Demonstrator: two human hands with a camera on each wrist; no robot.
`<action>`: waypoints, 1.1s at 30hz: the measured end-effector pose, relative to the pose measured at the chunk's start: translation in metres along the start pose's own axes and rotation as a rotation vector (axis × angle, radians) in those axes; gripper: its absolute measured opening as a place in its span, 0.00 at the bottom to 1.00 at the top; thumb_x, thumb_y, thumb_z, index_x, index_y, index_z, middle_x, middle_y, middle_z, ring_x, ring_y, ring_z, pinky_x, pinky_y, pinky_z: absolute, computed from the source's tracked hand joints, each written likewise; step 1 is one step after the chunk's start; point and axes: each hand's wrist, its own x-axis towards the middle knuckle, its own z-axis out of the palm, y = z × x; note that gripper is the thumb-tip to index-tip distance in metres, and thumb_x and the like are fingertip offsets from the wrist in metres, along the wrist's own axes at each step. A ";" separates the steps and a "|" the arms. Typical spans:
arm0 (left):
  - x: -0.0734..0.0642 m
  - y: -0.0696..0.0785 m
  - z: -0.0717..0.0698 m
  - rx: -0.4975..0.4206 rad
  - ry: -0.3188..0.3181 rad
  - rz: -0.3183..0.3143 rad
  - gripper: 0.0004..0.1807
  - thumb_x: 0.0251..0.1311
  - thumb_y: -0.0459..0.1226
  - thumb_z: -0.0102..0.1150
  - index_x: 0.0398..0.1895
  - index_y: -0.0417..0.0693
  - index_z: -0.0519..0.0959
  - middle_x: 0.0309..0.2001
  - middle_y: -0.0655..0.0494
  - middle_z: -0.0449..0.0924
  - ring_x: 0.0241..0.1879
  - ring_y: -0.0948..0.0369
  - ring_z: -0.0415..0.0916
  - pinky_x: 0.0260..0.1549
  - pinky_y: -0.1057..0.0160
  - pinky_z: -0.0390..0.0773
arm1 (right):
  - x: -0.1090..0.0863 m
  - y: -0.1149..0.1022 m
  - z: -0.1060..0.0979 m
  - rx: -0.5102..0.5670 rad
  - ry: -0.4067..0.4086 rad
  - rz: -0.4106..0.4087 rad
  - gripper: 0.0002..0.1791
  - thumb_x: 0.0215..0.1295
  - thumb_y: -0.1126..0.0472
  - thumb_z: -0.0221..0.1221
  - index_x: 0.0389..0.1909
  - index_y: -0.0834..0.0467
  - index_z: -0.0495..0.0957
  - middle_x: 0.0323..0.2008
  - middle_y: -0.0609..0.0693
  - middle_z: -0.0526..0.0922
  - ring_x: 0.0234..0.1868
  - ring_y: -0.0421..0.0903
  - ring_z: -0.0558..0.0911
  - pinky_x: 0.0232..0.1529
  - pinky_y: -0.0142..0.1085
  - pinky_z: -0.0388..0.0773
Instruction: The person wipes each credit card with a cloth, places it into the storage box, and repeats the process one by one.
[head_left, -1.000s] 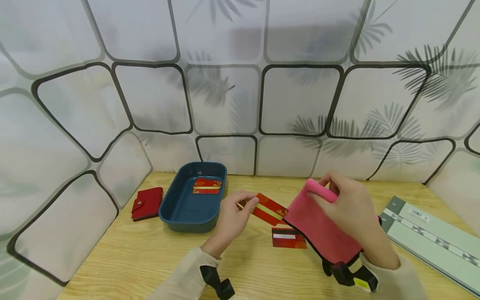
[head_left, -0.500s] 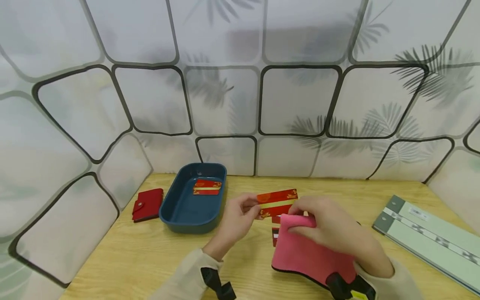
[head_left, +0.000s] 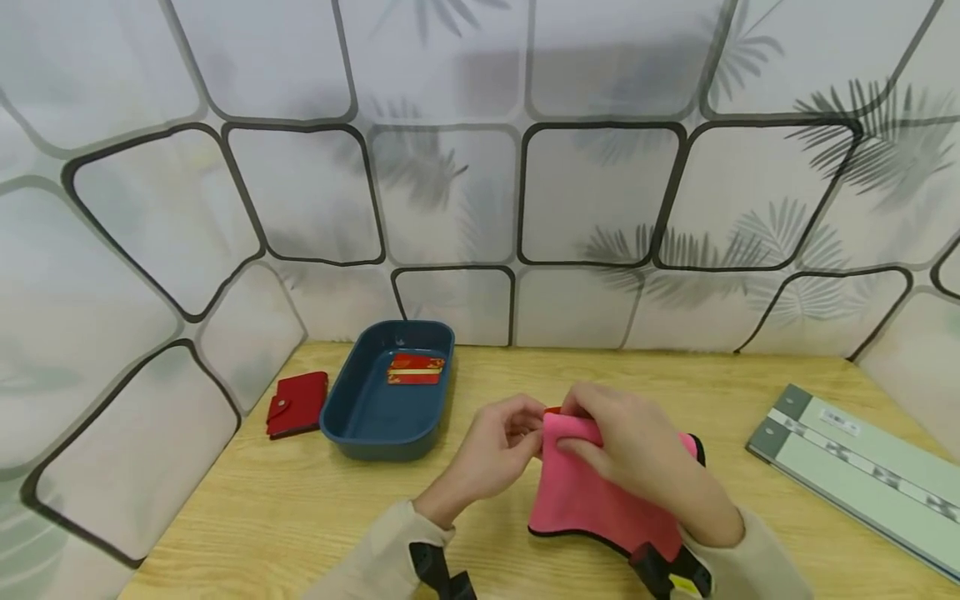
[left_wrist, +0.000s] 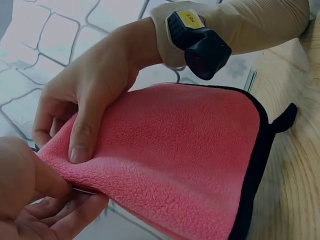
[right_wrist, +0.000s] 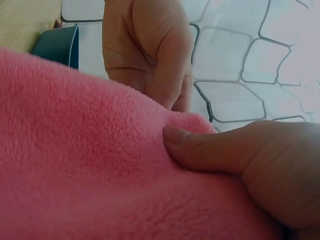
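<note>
A pink plush cloth [head_left: 581,500] with black edging hangs from my right hand [head_left: 637,450], which pinches its upper edge between thumb and fingers. My left hand [head_left: 487,450] meets the cloth's left corner and pinches a red card [head_left: 552,410]; only a sliver of the card shows above the pink fabric in the head view. From the left wrist, a thin card edge [left_wrist: 86,189] peeks out between the left fingers and the folded cloth [left_wrist: 175,135]. The thumb of the right hand [right_wrist: 215,150] presses on the plush face. Most of the card is hidden by cloth and fingers.
A dark blue tray [head_left: 378,425] stands left of the hands, with red and gold cards [head_left: 416,369] inside. Beside it lies a small red snap wallet [head_left: 300,404]. A pale green binder [head_left: 847,462] lies at the right of the wooden table [head_left: 247,517].
My right hand has brought the cloth left and down over the card in my left hand. The card has turned and gone mostly behind the cloth, which also covers the cards on the table.
</note>
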 end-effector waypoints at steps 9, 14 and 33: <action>-0.001 0.002 -0.002 0.068 -0.021 0.064 0.07 0.63 0.23 0.49 0.40 0.38 0.76 0.31 0.42 0.80 0.27 0.53 0.80 0.29 0.69 0.80 | 0.001 0.000 0.002 0.014 0.028 0.112 0.20 0.43 0.52 0.76 0.26 0.49 0.71 0.21 0.37 0.68 0.20 0.31 0.64 0.22 0.26 0.64; 0.000 0.001 0.000 0.094 0.007 0.047 0.08 0.60 0.22 0.50 0.38 0.38 0.76 0.29 0.44 0.81 0.24 0.63 0.78 0.28 0.70 0.80 | -0.001 0.001 -0.002 0.043 0.000 0.214 0.22 0.42 0.54 0.77 0.31 0.51 0.73 0.21 0.40 0.68 0.20 0.34 0.64 0.21 0.28 0.62; 0.000 -0.002 -0.012 0.179 0.056 0.032 0.06 0.63 0.23 0.49 0.39 0.37 0.73 0.27 0.45 0.77 0.24 0.57 0.78 0.25 0.69 0.77 | -0.001 0.021 -0.015 0.025 -0.081 0.367 0.25 0.44 0.53 0.75 0.41 0.55 0.75 0.29 0.46 0.75 0.24 0.40 0.69 0.25 0.34 0.67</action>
